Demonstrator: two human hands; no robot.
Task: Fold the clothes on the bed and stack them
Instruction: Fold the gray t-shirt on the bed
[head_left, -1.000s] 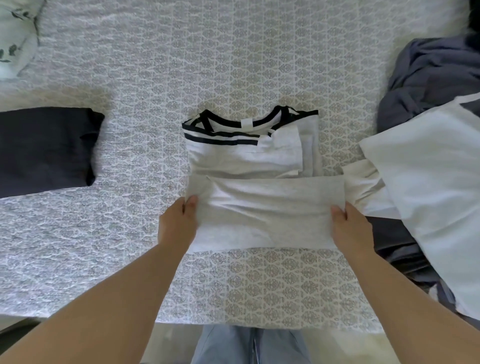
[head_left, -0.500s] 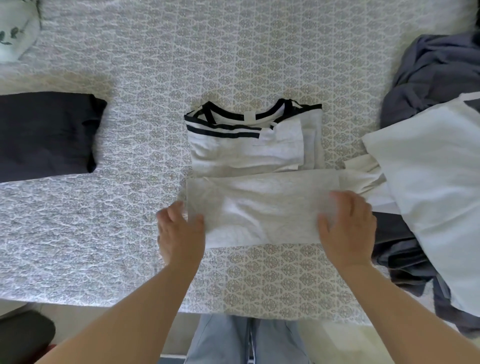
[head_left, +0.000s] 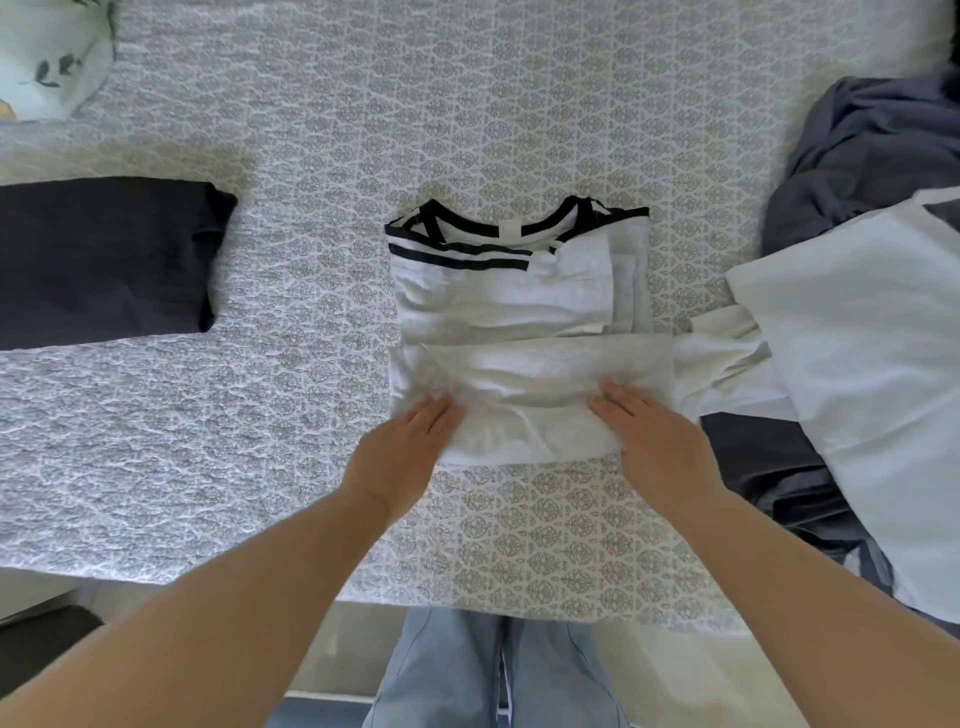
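Grey tee lies mid-bed, hem flap already turned up. A second ago both hands pinched that flap's corners; now the left hand and right hand lie flat on it, fingers straight, pressing. Likely one fold remains before it joins the folded dark garment; unfolded clothes wait on the right.

Both forearms bare, no sleeves in view. Left hand and right hand bare, no rings or watch seen. Light blue jeans below the bed's near edge.
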